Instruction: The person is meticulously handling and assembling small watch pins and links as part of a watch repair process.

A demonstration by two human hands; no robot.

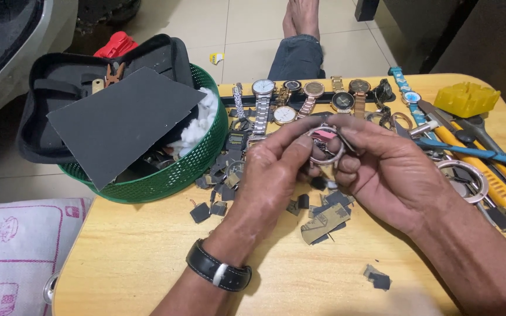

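Both hands meet over the middle of a small wooden table [147, 257]. Between them is a round metal watch case [324, 146] with a pink part showing inside. My left hand [276, 169], with a black strap on its wrist, pinches the case's left rim. My right hand [382, 169] grips its right side with thumb and fingers. Beneath the hands lie several small dark scraps of sandpaper [323, 216].
A green mesh basket [165, 175] at the left holds cotton, a dark sandpaper sheet [118, 123] and a black tool pouch [60, 82]. Several wristwatches [300, 96] line the far edge. Cutters, blue-handled pliers [469, 153] and a yellow block [467, 98] lie at right.
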